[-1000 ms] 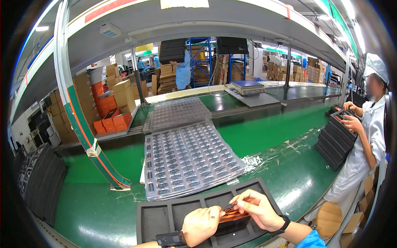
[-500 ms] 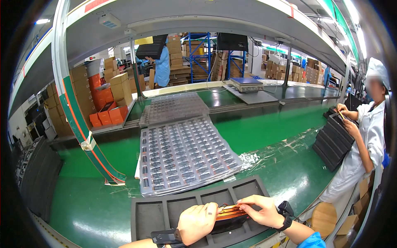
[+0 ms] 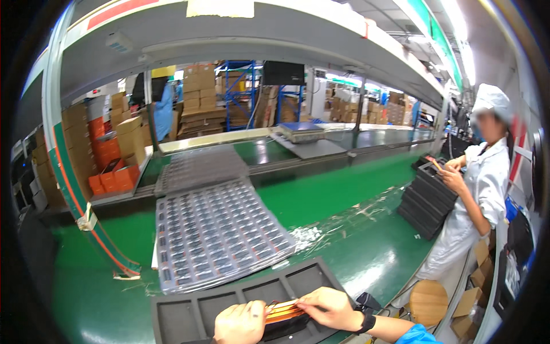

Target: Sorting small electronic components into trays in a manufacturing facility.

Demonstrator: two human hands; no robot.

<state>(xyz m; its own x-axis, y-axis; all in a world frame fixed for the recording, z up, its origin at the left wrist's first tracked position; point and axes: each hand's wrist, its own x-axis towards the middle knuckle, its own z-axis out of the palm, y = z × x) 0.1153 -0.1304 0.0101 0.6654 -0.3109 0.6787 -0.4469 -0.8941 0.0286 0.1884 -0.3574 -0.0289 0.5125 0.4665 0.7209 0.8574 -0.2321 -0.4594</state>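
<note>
My left hand [image 3: 240, 323] grips the left end of a bundle of thin orange-and-black strips [image 3: 282, 313], its fingers closed round it. Thumb and fingertips of my right hand [image 3: 327, 308] pinch the bundle's upper right end. A thin dark wire shows at its top edge. What exactly the strips are I cannot make out. Both hands are above a black foam tray [image 3: 196, 314] with rectangular compartments, partly hidden by them. Beyond it lies a clear plastic tray [image 3: 229, 280] with rows of small dark parts in its pockets.
Another plastic tray [image 3: 200, 166] lies farther back. On the right, a co-worker [image 3: 487, 166] holds an orange strip over stacked black trays [image 3: 427, 200]. A green post [image 3: 74, 189] stands at left, a wooden stool [image 3: 428, 304] at lower right. White scraps [image 3: 306, 237] lie on the green bench.
The view has swung to the right, so the bench and trays appear farther left and lower. Both hands keep hold of the bundle. The co-worker's orange strip has tilted.
</note>
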